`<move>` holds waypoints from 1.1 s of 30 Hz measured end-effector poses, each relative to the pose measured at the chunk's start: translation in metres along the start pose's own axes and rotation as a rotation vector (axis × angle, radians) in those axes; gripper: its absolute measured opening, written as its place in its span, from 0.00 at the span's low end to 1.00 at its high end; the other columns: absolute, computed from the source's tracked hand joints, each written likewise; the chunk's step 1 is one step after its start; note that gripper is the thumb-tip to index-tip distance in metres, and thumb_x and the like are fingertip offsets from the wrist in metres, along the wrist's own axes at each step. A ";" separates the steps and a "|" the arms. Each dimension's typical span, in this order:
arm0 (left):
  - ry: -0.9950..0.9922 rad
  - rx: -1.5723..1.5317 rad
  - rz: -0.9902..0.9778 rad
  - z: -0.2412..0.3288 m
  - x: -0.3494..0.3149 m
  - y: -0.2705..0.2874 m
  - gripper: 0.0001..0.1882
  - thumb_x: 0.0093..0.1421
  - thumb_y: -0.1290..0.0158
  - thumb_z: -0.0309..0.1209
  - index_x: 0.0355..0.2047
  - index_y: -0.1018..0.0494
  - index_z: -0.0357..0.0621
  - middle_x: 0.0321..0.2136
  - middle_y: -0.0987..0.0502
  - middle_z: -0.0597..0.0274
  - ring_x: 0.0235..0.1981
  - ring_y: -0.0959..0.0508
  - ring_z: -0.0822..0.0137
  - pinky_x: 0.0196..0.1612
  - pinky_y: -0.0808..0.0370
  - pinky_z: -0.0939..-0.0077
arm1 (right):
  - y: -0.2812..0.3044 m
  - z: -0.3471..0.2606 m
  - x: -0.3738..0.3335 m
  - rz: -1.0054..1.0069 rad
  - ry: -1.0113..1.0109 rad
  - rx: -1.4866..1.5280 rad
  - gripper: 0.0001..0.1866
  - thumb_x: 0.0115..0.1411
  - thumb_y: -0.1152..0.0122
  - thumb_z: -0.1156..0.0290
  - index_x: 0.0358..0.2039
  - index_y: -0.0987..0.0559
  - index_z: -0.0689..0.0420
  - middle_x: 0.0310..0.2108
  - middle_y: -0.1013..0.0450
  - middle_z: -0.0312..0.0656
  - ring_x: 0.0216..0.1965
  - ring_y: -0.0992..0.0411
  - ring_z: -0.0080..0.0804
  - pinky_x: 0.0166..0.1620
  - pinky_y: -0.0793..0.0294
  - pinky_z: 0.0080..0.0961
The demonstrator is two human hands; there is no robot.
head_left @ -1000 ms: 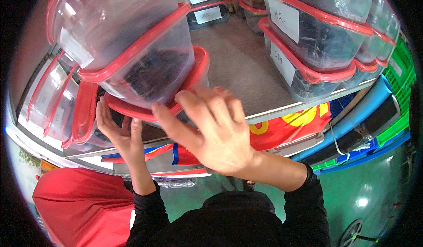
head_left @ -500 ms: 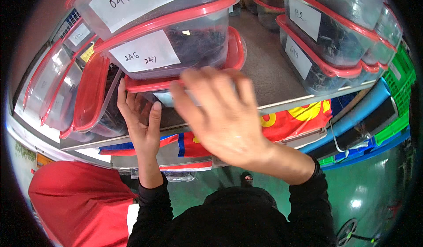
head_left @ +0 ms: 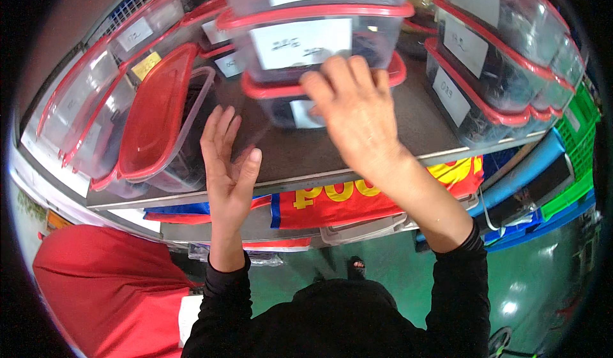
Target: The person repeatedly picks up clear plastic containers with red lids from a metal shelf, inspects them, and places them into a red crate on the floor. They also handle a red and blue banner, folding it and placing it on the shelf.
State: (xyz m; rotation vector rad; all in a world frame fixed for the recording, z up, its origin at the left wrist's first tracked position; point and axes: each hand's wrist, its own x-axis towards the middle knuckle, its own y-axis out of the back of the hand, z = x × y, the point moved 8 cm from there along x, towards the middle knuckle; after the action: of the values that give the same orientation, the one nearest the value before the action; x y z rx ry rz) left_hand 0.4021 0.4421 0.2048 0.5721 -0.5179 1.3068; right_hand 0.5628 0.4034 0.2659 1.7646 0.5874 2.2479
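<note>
A stack of clear plastic bins with red lids stands on the shelf in front of me, the middle bin (head_left: 370,52) carrying a white paper label. My right hand (head_left: 364,119) is on the stack's front, its bent fingers spread over the middle bin's base and its thumb by the label of the bottom bin (head_left: 278,117). To the left, my left hand (head_left: 227,166) is open and holds nothing, fingers up and thumb apart. Beside it a clear bin (head_left: 191,150) with dark contents has its red lid (head_left: 156,119) tilted off the opening.
More labelled bins stand stacked at the right (head_left: 466,58) and far left (head_left: 83,96) of the shelf (head_left: 274,160). Below its edge hang a red and yellow banner (head_left: 370,205) and a blue roll (head_left: 523,166). A person in a red garment (head_left: 108,281) is at lower left.
The bin stack has shifted back and to the right in the view, away from the shelf's front edge. My left hand has come away from its side; my right hand has stayed at its front.
</note>
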 end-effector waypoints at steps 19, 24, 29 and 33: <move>-0.100 -0.079 0.045 -0.005 -0.009 0.012 0.30 0.58 0.51 0.21 0.60 0.46 0.41 0.60 0.43 0.50 0.61 0.40 0.55 0.55 0.33 0.61 | -0.066 0.110 0.025 -0.286 -0.113 -0.061 0.24 0.37 0.28 0.70 0.35 0.29 0.54 0.35 0.32 0.42 0.42 0.31 0.46 0.40 0.29 0.41; -0.121 -0.030 0.009 -0.003 -0.009 0.010 0.30 0.58 0.53 0.18 0.60 0.47 0.42 0.60 0.43 0.52 0.62 0.41 0.57 0.56 0.35 0.64 | -0.086 0.126 0.029 -0.276 -0.107 -0.078 0.25 0.37 0.28 0.70 0.37 0.29 0.55 0.35 0.32 0.42 0.42 0.31 0.47 0.41 0.29 0.41; -0.130 0.010 0.003 -0.001 -0.009 0.010 0.28 0.58 0.53 0.19 0.59 0.45 0.42 0.59 0.42 0.52 0.62 0.41 0.57 0.57 0.36 0.63 | -0.104 0.129 0.036 -0.256 -0.109 -0.075 0.25 0.38 0.29 0.71 0.38 0.29 0.57 0.36 0.31 0.44 0.42 0.31 0.49 0.42 0.31 0.41; -0.165 0.058 0.025 0.002 -0.007 0.012 0.28 0.55 0.48 0.22 0.57 0.42 0.41 0.56 0.38 0.46 0.58 0.36 0.49 0.51 0.31 0.59 | -0.124 0.144 0.041 -0.293 -0.104 -0.047 0.24 0.38 0.28 0.70 0.37 0.28 0.54 0.39 0.33 0.43 0.45 0.32 0.47 0.44 0.28 0.41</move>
State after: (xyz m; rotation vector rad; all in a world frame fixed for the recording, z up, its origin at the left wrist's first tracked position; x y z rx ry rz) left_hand 0.3885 0.4376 0.2026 0.7275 -0.6258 1.3086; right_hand 0.6833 0.5556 0.2757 1.6410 0.7137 1.9458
